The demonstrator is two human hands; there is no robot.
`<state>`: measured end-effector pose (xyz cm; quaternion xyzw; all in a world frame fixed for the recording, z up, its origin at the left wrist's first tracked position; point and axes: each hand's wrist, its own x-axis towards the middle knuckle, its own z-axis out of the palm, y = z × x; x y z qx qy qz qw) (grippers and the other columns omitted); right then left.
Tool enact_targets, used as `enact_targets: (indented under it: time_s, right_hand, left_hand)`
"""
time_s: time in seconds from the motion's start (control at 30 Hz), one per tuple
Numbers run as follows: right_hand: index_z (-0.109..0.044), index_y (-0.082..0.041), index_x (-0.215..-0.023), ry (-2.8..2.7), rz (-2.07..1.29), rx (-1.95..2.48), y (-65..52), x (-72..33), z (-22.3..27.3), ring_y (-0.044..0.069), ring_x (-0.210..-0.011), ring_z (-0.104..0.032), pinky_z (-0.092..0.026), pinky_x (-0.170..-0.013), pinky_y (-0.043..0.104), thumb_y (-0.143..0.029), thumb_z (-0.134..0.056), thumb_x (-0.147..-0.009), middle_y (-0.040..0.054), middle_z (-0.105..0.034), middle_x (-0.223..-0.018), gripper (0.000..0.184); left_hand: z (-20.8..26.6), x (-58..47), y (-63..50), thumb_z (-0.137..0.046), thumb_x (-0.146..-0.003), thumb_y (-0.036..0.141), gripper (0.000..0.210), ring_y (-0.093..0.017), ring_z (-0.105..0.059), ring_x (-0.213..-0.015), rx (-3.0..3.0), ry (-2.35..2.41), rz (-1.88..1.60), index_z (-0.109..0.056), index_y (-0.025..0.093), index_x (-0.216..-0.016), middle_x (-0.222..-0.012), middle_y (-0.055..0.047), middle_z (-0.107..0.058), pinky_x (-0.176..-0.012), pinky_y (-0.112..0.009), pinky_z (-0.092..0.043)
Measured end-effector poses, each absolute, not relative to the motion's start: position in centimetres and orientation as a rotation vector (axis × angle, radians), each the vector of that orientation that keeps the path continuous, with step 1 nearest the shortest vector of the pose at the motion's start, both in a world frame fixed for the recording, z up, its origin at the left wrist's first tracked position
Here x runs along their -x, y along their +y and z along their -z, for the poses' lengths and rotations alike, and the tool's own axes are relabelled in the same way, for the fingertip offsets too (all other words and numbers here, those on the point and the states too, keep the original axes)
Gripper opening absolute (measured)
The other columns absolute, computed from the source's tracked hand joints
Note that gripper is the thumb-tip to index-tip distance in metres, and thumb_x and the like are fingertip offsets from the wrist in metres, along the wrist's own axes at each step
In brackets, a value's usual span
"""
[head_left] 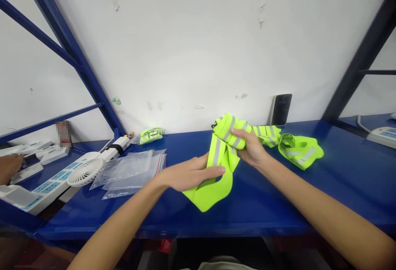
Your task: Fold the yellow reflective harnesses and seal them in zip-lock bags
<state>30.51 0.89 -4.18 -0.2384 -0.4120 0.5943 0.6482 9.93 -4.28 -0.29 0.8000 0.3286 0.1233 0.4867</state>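
Observation:
A neon yellow-green reflective vest (221, 187) with grey stripes is held up between both hands, just above the blue table. My left hand (192, 174) grips its lower flap, thumb on top and fingers behind the fabric. My right hand (251, 146) is closed around the bunched, folded upper part, with the thumb pressed on a grey stripe. More striped neon fabric (267, 132) lies behind my right hand; whether it joins the held piece I cannot tell. Further right rests another crumpled neon piece (301, 152).
Clear zip bags (133, 173) lie left on the blue table (262, 216), near a white fan (86, 172) and a power strip (51, 185). A bagged neon bundle (151, 135) and a phone (281, 109) are by the wall. Another person's hand (10, 167) shows at far left.

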Motion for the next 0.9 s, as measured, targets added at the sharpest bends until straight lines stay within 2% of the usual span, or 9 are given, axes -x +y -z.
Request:
enact_targets:
  time_s: [0.07, 0.17, 0.23, 0.3, 0.4, 0.47, 0.57, 0.67, 0.9]
  right_hand:
    - [-0.075, -0.02, -0.098, -0.957, -1.368, 0.575, 1.1, -30.4, 4.5, 0.031, -0.105, -0.07, -0.057, -0.092, 0.043, -0.024, -0.08, -0.067, 0.0059, -0.077, -0.107, 0.032]
    - [-0.075, -0.019, -0.099, -0.995, -1.411, 0.603, 1.4, -30.3, 4.8, 0.031, -0.101, -0.071, -0.058, -0.089, 0.043, -0.026, -0.08, -0.068, 0.007, -0.077, -0.106, 0.032]
    - [-0.075, -0.02, -0.099, -0.999, -1.42, 0.604, 1.6, -30.4, 5.0, 0.03, -0.101, -0.071, -0.058, -0.089, 0.042, -0.026, -0.08, -0.069, 0.0068, -0.077, -0.107, 0.032]
    - [-0.075, -0.02, -0.098, -0.983, -1.411, 0.606, 1.9, -30.6, 5.1, 0.03, -0.103, -0.071, -0.058, -0.089, 0.042, -0.026, -0.079, -0.07, 0.0064, -0.076, -0.109, 0.029]
    - [-0.075, -0.021, -0.096, -0.952, -1.384, 0.613, 2.1, -30.8, 5.2, 0.031, -0.104, -0.07, -0.058, -0.09, 0.043, -0.026, -0.08, -0.069, 0.0063, -0.076, -0.11, 0.027]
    - [-0.074, -0.021, -0.095, -0.952, -1.374, 0.62, 2.1, -30.8, 5.2, 0.031, -0.105, -0.07, -0.057, -0.091, 0.043, -0.027, -0.081, -0.068, 0.006, -0.076, -0.108, 0.028]
    - [-0.073, -0.022, -0.092, -0.975, -1.358, 0.633, 2.0, -30.6, 5.3, 0.032, -0.106, -0.069, -0.056, -0.092, 0.043, -0.026, -0.085, -0.063, 0.0053, -0.077, -0.104, 0.032]
    - [-0.072, -0.022, -0.091, -0.981, -1.328, 0.654, 2.2, -30.6, 5.5, 0.031, -0.105, -0.069, -0.055, -0.091, 0.043, -0.027, -0.086, -0.06, 0.0053, -0.077, -0.103, 0.034]
    - [-0.072, -0.021, -0.09, -0.973, -1.323, 0.652, 2.4, -30.7, 5.6, 0.03, -0.102, -0.07, -0.055, -0.092, 0.043, -0.027, -0.085, -0.064, 0.0047, -0.077, -0.101, 0.03]
  left_hand:
    - [0.9, -9.0, -2.1, -0.061, -0.082, 0.061, 0.063, -0.021, -0.064, -0.094, -1.842, 0.629, -0.17, -0.055, 0.022, -0.131, -0.109, -0.007, -0.067, -0.077, -0.029, -0.051]
    - [3.7, -8.2, 1.4, -0.081, -0.057, 0.064, 0.086, -0.029, -0.062, -0.108, -1.723, 0.349, -0.161, -0.06, 0.017, -0.126, -0.114, -0.01, -0.067, -0.089, -0.036, -0.05]
    - [5.5, -8.1, 3.2, -0.086, -0.054, 0.056, 0.081, -0.03, -0.061, -0.11, -1.694, 0.365, -0.337, -0.062, 0.017, -0.121, -0.113, -0.01, -0.068, -0.092, -0.038, -0.048]
    - [6.4, -8.2, 4.5, -0.088, -0.057, 0.046, 0.065, -0.027, -0.063, -0.105, -1.676, 0.449, -0.653, -0.067, 0.016, -0.11, -0.107, -0.009, -0.069, -0.092, -0.036, -0.046]
    - [6.4, -9.2, 5.2, -0.078, -0.07, 0.049, 0.045, -0.022, -0.065, -0.094, -1.576, 0.595, -0.983, -0.069, 0.016, -0.099, -0.098, -0.008, -0.07, -0.083, -0.03, -0.048]
    - [6.2, -10.3, 5.1, -0.071, -0.075, 0.054, 0.049, -0.022, -0.065, -0.092, -1.488, 0.647, -1.012, -0.067, 0.017, -0.108, -0.1, -0.008, -0.07, -0.078, -0.029, -0.049]
    - [6.5, -11.9, 4.3, -0.074, -0.073, 0.05, 0.059, -0.024, -0.066, -0.096, -1.468, 0.652, -0.955, -0.061, 0.017, -0.12, -0.109, -0.009, -0.07, -0.079, -0.03, -0.05]
    - [7.2, -12.8, 3.5, -0.077, -0.072, 0.045, 0.057, -0.023, -0.066, -0.093, -1.488, 0.685, -0.946, -0.063, 0.015, -0.118, -0.106, -0.009, -0.071, -0.079, -0.03, -0.05]
    - [8.3, -12.0, 3.2, -0.075, -0.075, 0.046, 0.047, -0.02, -0.067, -0.078, -1.44, 0.792, -0.94, -0.069, 0.012, -0.106, -0.092, -0.009, -0.073, -0.073, -0.03, -0.051]
